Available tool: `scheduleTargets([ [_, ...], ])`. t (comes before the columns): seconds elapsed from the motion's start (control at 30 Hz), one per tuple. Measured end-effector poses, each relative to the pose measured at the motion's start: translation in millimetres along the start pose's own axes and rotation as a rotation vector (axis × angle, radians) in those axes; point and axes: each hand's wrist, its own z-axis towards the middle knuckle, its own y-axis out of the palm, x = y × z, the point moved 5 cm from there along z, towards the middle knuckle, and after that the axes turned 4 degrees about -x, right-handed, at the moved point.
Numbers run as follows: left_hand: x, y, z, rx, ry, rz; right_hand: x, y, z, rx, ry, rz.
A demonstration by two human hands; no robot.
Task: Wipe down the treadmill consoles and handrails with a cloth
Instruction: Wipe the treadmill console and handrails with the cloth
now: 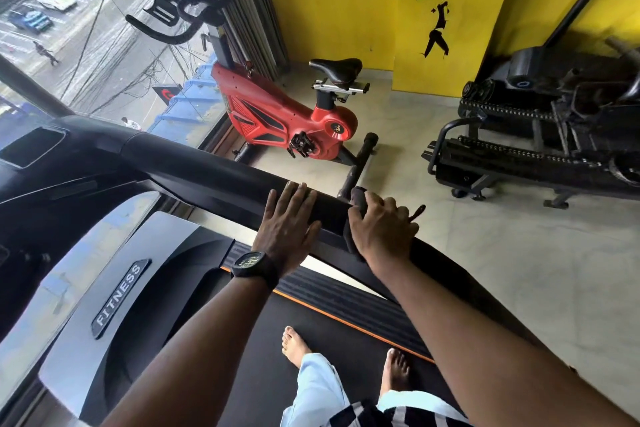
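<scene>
Dark cloth (359, 198) gripped round handrail (207, 170), my right hand (381, 229); left hand (287, 218) flat beside; rail runs up-left to console (69, 163).

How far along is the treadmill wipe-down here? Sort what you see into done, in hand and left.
Done: nothing shows as wiped; the surfaces give no sign. In hand: the right hand has a grip on a dark cloth wrapped over the handrail, the left hand flat on the rail beside it. Left, probably: the console and the rail stretch nearer the person.
</scene>
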Motion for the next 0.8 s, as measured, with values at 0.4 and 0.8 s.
scheduleTargets([
  [0.4,2.0,1.7,0.4,-0.007,0.005,0.002,1.6,5.3,-12.6,0.054,-0.166,-0.032],
  [0.8,6.5,0.1,-0.2,0.017,0.026,-0.006,15.8,-1.3,10.4,-0.072,-0.117,0.005],
])
